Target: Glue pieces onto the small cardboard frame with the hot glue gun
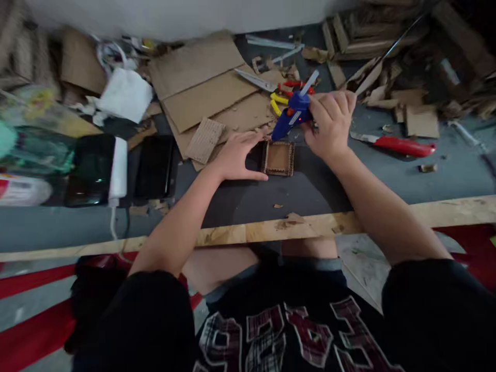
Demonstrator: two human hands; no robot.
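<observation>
You are gripping a blue glue gun [291, 117] in your right hand [330, 126], fingers wrapped tight around its handle. Its long axis is running on a slant: the nozzle end is pointing down and to the left, toward the far edge of the small cardboard box [278, 158], while a pale glue stick is sticking out of its back, up and to the right. The nozzle tip is sitting just above the box's far left corner; whether it is touching the cardboard is hard to tell.

Your left hand [239, 156] is lying flat with the fingers spread loosely, pressing down just left of the box and touching its left side, holding nothing in a closed grasp. The box is square, open at the top, and is resting on the dark grey table [294, 194], squarely between your two hands.

Beyond the box, scissors [257, 80] and yellow pliers [278, 101] are lying on flat cardboard sheets [205, 88]. To the right of the box, well apart, a red knife [399, 145] is lying with its blade pointing left. To the left of the box, a black tablet [156, 166] is lying flat. A wooden strip [248, 232] is running along the table edge nearer to you than the box.
</observation>
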